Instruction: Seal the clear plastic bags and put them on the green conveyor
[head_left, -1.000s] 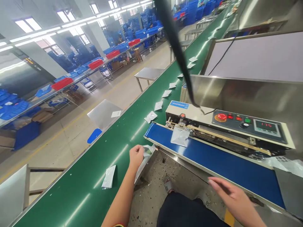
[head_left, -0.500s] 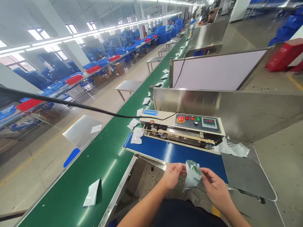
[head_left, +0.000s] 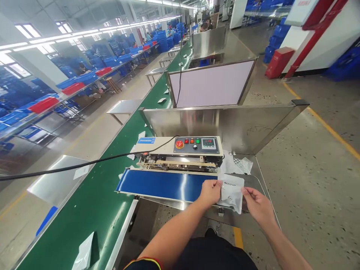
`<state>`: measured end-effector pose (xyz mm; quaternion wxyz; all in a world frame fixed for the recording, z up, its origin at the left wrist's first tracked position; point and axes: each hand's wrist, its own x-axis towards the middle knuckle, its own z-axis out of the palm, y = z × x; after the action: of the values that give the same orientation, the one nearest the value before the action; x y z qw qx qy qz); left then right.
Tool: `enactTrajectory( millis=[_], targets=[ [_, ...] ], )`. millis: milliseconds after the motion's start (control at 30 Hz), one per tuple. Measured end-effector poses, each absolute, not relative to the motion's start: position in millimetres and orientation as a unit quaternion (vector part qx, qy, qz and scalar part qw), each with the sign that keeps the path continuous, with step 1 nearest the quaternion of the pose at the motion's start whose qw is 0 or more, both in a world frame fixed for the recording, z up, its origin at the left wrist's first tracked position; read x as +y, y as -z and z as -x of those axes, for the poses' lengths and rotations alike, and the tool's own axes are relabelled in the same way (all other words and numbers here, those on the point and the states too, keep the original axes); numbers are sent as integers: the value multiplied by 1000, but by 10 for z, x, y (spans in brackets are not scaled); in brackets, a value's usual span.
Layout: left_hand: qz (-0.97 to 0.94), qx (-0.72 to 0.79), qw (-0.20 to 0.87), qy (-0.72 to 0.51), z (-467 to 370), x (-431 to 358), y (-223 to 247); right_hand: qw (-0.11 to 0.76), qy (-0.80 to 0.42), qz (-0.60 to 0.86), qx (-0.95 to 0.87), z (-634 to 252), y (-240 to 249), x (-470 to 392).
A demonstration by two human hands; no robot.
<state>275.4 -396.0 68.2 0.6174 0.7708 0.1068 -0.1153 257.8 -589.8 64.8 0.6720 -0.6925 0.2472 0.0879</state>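
Observation:
A white printed pouch [head_left: 231,192] is stretched between my two hands, its printed face toward me. My left hand [head_left: 210,193] pinches its left edge, over the right end of the blue belt. On the other side, my right hand [head_left: 259,207] grips the pouch's right edge between thumb and fingers. Just behind the pouch stands the band sealing machine [head_left: 180,146], with a lit red display and coloured buttons, its blue conveyor belt [head_left: 160,185] running along the front. The grey end plate lies partly hidden behind the pouch and right hand.
A long green conveyor [head_left: 112,210] runs along the left, carrying a pouch [head_left: 83,253] near me and several more farther off. A black cable [head_left: 92,162] crosses above it. Metal partitions [head_left: 197,122] stand behind the machine, and crumpled clear plastic [head_left: 243,165] lies at its right.
The pouch has moved right and turned flat, its printed face now showing. My hands went with it toward the belt's right end. The view has swung to the right.

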Motion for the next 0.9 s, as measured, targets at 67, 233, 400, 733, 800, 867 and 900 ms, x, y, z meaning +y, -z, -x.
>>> enactTrajectory(
  millis=[67,233,400,733,800,867,900],
  targets=[
    [-695,202,667,177,-2960,-4036,-574,690,-90,663,277,-2770,-561,-5950],
    [-530,329,738,258,-3262,-4080,-522,688,-111,654,295,-3142,-419,-5960],
    [-523,350,743,227,-3259,-3892,-501,680,-136,658,293,-3252,-404,-5836],
    [-565,322,749,131,-2851,-3171,-405,669,-198,665,267,-3142,-587,-5111],
    [-569,319,755,76,-2604,-2942,-359,663,-202,667,273,-3017,-619,-5134],
    [-573,347,743,-7,-2286,-2590,-296,653,-211,675,273,-2823,-576,-5287],
    [-576,373,725,-57,-2100,-2362,-260,645,-216,684,265,-2706,-522,-5396]
  ],
)
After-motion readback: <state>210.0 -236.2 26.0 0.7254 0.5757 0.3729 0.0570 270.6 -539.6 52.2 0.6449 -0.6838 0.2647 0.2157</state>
